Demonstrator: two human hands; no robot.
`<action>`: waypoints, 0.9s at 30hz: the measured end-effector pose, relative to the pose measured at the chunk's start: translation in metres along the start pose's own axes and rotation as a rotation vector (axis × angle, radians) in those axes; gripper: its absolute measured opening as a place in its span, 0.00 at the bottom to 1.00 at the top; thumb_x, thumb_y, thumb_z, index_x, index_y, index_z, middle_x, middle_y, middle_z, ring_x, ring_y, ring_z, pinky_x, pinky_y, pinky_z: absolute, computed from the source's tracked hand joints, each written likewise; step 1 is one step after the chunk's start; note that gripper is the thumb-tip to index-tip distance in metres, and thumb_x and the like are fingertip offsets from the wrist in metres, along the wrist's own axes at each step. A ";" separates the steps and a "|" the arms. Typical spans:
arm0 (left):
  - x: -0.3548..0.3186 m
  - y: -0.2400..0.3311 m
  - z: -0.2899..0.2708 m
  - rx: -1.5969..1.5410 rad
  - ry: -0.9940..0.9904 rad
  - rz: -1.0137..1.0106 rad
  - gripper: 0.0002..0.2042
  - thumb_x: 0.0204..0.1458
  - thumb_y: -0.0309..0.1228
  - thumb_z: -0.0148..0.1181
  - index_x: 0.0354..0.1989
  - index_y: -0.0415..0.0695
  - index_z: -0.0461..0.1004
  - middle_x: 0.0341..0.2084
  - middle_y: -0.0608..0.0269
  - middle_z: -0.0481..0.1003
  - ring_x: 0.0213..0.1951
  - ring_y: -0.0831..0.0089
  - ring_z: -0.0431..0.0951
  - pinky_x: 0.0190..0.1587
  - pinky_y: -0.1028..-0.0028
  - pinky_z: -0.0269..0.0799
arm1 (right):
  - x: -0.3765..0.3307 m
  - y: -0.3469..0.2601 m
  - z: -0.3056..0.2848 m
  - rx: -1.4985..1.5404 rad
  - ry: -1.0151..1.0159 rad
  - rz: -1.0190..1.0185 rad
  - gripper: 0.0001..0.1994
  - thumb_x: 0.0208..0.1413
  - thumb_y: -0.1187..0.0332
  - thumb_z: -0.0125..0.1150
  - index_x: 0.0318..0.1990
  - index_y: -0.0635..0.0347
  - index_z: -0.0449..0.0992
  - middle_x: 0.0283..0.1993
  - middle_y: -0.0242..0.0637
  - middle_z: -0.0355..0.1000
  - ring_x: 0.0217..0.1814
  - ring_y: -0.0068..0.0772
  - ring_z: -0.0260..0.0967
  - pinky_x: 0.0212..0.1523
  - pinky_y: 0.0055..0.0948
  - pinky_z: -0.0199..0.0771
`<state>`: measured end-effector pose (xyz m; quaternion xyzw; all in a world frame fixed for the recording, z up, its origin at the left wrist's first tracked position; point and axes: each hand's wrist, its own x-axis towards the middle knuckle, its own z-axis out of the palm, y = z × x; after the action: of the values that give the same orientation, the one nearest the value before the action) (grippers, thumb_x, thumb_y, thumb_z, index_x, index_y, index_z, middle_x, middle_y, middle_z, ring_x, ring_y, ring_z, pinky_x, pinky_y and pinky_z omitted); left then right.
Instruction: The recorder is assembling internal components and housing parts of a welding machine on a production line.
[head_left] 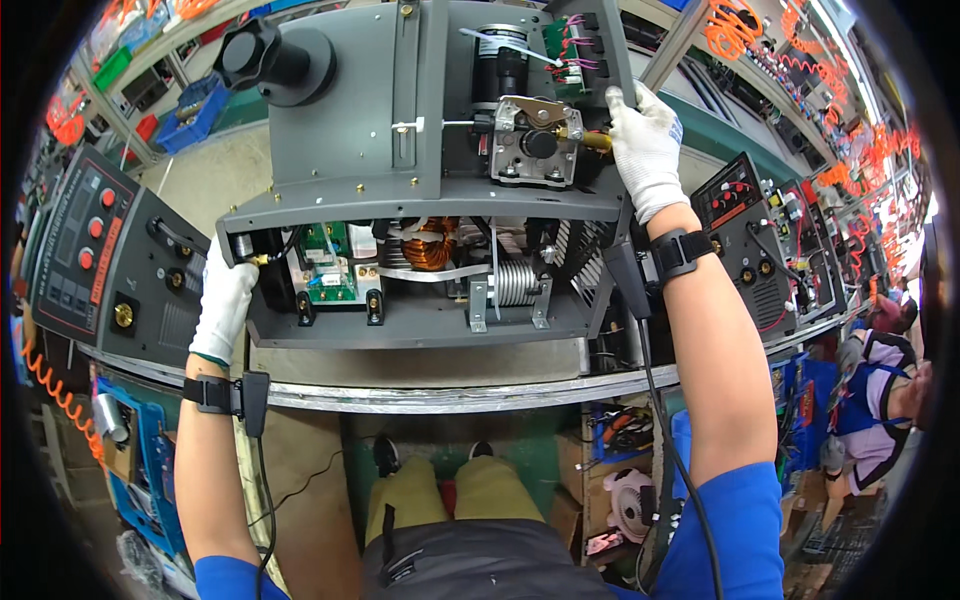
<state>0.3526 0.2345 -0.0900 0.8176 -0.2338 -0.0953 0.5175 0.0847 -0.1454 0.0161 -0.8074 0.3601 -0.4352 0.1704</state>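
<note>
A dark grey welding machine [340, 150] with its side open lies on the bench in front of me. Its upper compartment carries a black spool hub [285, 60], a cylindrical motor [498, 65] and a metal wire feeder [535, 145]. In the lower bay show a green circuit board [330, 275], a copper coil [430, 245] and a ribbed silvery coil [517, 283]. My gloved left hand [225, 295] grips the left end of the frame, its fingertips partly hidden. With fingers curled over the right-hand panel, my gloved right hand [643, 140] holds the machine beside the wire feeder.
Another welding machine [110, 250] stands at the left, its red knobs facing up. More units [765, 245] stand at the right, one with its inside exposed. Below the bench edge [430, 397] are a blue bin [150, 470] and a small pink fan [630, 503]. A co-worker [875, 400] is at far right.
</note>
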 end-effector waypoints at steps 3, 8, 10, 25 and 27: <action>0.001 -0.001 0.003 -0.003 0.023 0.014 0.27 0.37 0.16 0.49 0.52 0.38 0.69 0.36 0.70 0.71 0.37 0.78 0.67 0.42 0.80 0.65 | 0.001 0.005 0.002 0.016 0.011 -0.064 0.11 0.62 0.64 0.58 0.46 0.57 0.80 0.22 0.37 0.73 0.21 0.27 0.70 0.29 0.30 0.71; -0.001 -0.006 0.001 -0.031 -0.010 0.066 0.29 0.40 0.19 0.50 0.57 0.38 0.67 0.43 0.55 0.75 0.45 0.68 0.73 0.50 0.74 0.68 | 0.006 0.017 0.007 0.022 0.039 -0.162 0.12 0.62 0.62 0.58 0.45 0.59 0.80 0.23 0.35 0.72 0.23 0.26 0.65 0.30 0.30 0.69; -0.002 -0.009 0.001 -0.041 0.027 0.119 0.28 0.40 0.19 0.49 0.57 0.38 0.67 0.42 0.56 0.75 0.44 0.68 0.73 0.50 0.74 0.68 | 0.008 0.020 0.007 0.043 -0.003 -0.058 0.12 0.63 0.62 0.58 0.45 0.59 0.80 0.24 0.34 0.71 0.26 0.25 0.63 0.32 0.29 0.68; 0.003 -0.014 -0.007 -0.046 -0.050 0.112 0.24 0.44 0.21 0.49 0.54 0.38 0.69 0.41 0.67 0.72 0.41 0.76 0.68 0.48 0.79 0.65 | -0.003 0.004 0.002 0.110 -0.006 -0.007 0.10 0.59 0.62 0.58 0.40 0.58 0.79 0.23 0.39 0.75 0.25 0.34 0.74 0.31 0.33 0.73; 0.002 -0.010 -0.010 0.045 -0.061 0.066 0.25 0.45 0.21 0.48 0.56 0.38 0.69 0.43 0.69 0.73 0.42 0.78 0.68 0.48 0.81 0.64 | -0.004 0.002 0.000 0.060 0.022 -0.024 0.10 0.58 0.63 0.58 0.41 0.56 0.80 0.24 0.38 0.76 0.26 0.33 0.75 0.32 0.32 0.73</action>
<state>0.3614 0.2450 -0.0946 0.8177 -0.2783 -0.0976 0.4944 0.0829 -0.1440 0.0126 -0.8014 0.3391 -0.4566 0.1855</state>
